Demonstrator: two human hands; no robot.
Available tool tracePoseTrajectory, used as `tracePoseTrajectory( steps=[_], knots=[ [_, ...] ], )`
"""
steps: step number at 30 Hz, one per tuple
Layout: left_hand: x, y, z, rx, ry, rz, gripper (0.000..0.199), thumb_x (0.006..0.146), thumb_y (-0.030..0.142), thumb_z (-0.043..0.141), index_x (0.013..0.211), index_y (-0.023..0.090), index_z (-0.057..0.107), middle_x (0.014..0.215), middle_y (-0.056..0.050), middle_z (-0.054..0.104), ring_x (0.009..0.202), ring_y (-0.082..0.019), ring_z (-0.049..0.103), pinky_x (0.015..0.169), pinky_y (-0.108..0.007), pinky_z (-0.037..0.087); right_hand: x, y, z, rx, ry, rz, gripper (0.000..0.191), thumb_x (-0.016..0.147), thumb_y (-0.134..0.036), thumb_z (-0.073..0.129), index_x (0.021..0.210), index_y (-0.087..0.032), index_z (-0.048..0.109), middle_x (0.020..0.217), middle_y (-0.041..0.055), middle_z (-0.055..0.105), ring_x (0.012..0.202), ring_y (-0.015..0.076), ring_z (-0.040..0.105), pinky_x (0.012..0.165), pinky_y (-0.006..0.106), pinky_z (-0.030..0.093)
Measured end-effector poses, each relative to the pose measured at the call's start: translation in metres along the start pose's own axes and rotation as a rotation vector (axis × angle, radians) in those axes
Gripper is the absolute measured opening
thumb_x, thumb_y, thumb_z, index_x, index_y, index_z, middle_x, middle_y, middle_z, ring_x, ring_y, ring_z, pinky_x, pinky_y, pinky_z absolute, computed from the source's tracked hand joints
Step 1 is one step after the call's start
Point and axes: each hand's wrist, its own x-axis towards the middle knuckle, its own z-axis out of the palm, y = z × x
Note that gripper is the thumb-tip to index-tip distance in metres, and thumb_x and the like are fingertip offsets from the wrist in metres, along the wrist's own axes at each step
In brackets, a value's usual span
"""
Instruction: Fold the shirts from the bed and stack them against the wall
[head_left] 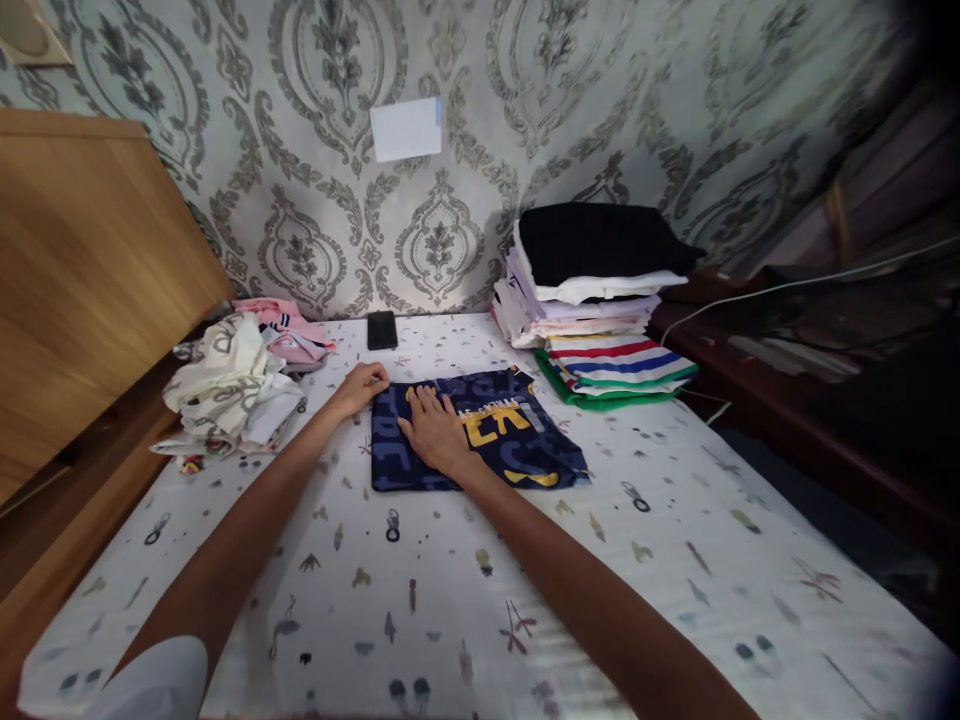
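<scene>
A navy garment (491, 445) with yellow and white lettering lies folded flat on the patterned bedsheet (450, 600); its exact kind does not show. At its far left corner, my left hand (361, 390) is closed, fingers and thumb pinched on the edge of the cloth. My right hand (436, 432) rests palm down on the left half of the garment, fingers stretched out and slightly spread. The right side of the garment tapers to an uneven edge.
Rumpled clothes (236, 385) lie at the left beside a wooden panel (90, 260). A black phone-like object (382, 330) sits near the wall. Folded clothes (592, 290) are stacked at the right, with a striped garment (619, 362) low down. A white cable (810, 272) runs farther right.
</scene>
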Motion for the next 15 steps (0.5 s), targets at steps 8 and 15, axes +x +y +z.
tracePoseTrajectory(
  steps=[8, 15],
  knots=[
    [0.006, -0.007, 0.0, 0.072, -0.008, 0.129, 0.014, 0.084, 0.033, 0.052, 0.078, 0.021, 0.055, 0.073, 0.002, 0.058, 0.074, -0.017, 0.054, 0.075, -0.027, 0.046, 0.0, 0.0, -0.002, 0.006, -0.006, -0.001, 0.058, 0.102, -0.038, 0.037, 0.15, -0.005, 0.042, 0.158, 0.021, 0.039, 0.15, 0.03, 0.03, 0.121, 0.05, 0.023],
    [-0.015, 0.007, -0.01, 0.167, 0.14, 0.093, 0.015, 0.087, 0.027, 0.051, 0.092, 0.02, 0.063, 0.094, -0.005, 0.065, 0.098, -0.022, 0.056, 0.094, -0.034, 0.043, 0.0, 0.001, 0.0, 0.01, -0.008, -0.003, 0.058, 0.102, -0.038, 0.037, 0.15, -0.005, 0.042, 0.158, 0.0211, 0.038, 0.15, 0.0293, 0.03, 0.122, 0.049, 0.021]
  ],
)
